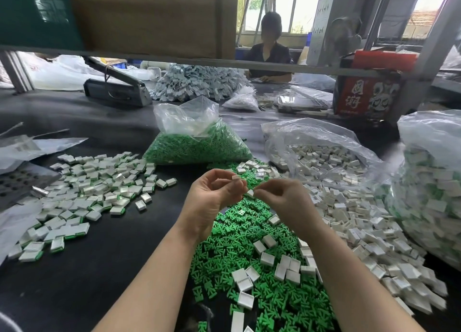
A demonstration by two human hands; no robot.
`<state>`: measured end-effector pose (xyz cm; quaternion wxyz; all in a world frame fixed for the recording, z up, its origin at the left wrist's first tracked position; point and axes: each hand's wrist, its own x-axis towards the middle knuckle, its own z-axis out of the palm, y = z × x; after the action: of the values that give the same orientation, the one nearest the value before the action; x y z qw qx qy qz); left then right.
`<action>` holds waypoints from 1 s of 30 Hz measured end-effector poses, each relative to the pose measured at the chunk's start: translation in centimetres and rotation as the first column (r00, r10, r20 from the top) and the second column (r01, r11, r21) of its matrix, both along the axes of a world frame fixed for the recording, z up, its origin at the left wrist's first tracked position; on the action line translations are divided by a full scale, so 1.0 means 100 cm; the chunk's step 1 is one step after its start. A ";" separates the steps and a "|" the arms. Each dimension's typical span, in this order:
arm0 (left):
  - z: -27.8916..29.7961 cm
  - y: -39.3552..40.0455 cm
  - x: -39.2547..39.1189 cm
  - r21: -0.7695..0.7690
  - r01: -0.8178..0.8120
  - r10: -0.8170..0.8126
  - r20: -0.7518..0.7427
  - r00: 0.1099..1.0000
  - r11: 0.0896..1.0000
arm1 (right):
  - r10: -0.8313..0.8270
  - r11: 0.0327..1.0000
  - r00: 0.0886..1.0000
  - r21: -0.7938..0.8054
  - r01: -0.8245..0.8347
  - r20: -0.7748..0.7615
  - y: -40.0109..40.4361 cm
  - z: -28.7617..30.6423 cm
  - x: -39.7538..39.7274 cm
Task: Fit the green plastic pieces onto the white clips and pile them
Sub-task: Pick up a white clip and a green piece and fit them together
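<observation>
Right hand (pixel 279 197) fingertips cover most of white clip (pixel 250 193); green piece on it not discernible. Loose green pieces (pixel 249 269) below hands run off bottom edge. Right of hands, bag of assembled clips (pixel 434 182) cut by frame edge.

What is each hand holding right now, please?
Left hand: fingers curled, pinching a white clip.
Right hand: pinching another white clip at its fingertips.
</observation>
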<state>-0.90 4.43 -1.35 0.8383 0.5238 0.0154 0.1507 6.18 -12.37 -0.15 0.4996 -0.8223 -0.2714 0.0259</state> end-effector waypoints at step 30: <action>0.000 -0.015 -0.001 0.146 -0.108 0.117 -0.049 0.992 0.983 | 0.344 0.786 0.856 0.617 -0.038 -0.386 0.002 0.016 -0.008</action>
<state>-0.96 2.98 -1.31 0.7879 0.5850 0.0581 0.1835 5.35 -12.15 1.45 0.7748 -0.5605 -0.2181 0.1948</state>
